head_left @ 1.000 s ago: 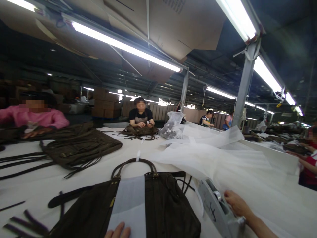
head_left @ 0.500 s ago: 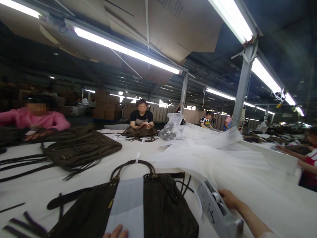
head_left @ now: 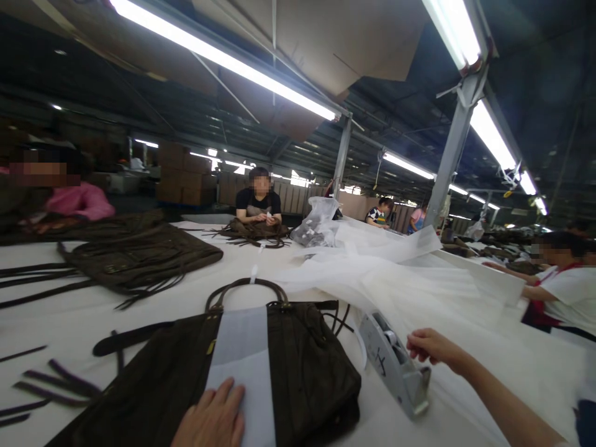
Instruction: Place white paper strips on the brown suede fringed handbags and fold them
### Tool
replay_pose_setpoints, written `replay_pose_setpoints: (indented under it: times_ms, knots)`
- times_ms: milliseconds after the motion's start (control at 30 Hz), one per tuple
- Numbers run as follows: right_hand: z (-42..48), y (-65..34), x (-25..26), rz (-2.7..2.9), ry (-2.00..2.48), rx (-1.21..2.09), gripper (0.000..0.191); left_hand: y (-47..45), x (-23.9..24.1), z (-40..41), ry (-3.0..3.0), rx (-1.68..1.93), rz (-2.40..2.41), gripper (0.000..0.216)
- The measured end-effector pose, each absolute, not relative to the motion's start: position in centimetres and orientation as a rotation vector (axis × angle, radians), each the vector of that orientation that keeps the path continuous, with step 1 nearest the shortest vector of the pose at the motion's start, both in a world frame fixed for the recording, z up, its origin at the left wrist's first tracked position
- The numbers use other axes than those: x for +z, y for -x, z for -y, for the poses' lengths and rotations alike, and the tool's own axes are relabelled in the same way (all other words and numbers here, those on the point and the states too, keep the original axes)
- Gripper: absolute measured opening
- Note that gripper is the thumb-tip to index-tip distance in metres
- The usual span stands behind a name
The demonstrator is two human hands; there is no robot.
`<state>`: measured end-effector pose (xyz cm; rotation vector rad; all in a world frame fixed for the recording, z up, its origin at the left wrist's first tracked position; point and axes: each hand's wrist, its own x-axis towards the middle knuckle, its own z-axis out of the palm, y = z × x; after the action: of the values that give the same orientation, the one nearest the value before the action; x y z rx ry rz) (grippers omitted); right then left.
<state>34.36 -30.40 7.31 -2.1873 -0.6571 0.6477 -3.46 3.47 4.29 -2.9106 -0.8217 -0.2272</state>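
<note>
A dark olive-brown handbag (head_left: 314, 366) lies in front of me, its two handles pointing away. A pale strip of paper (head_left: 244, 354) runs down its middle. My left hand (head_left: 212, 416) rests flat on the lower part of this strip and on the bag, fingers stretched out. To the right of the bag stands a grey tape dispenser (head_left: 388, 360) with a black mark on its side. Just beyond its right side, my right hand (head_left: 431, 347) is raised with the fingers curled together. What they hold, if anything, cannot be made out.
Thin white foam sheets (head_left: 405, 279) spread over the table's right side. Another dark bag (head_left: 153, 257) with long straps lies at the left. A clear plastic bag (head_left: 316, 223) stands farther back. Co-workers sit across the table, at the left and at the right.
My right hand has come away from the dispenser, and its fingers have curled. My left hand shows farther up on the paper strip. The view has turned slightly right and down.
</note>
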Motion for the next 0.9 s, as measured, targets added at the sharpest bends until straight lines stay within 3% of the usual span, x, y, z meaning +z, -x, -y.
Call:
replay_pose_setpoints:
  times_ms: [233, 533, 700, 900]
  knots:
    - [28.6, -32.6, 8.6, 0.622, 2.279, 0.797, 0.050, 3.6, 4.3, -3.9, 2.982, -0.322, 0.848, 0.043]
    - [29.1, -31.1, 11.5, 0.552, 2.316, 0.764, 0.015, 3.6, 4.1, -3.9, 2.999, -0.368, 0.850, 0.041]
    - [32.7, -29.1, 12.7, 0.532, 2.259, 0.658, 0.016, 3.3, 4.2, -3.9, 2.996, -0.357, 0.830, 0.039]
    - [35.6, -25.1, 8.3, 0.433, 2.318, 0.616, 0.020, 3.0, 3.8, -4.0, 2.963, -0.366, 0.793, 0.041]
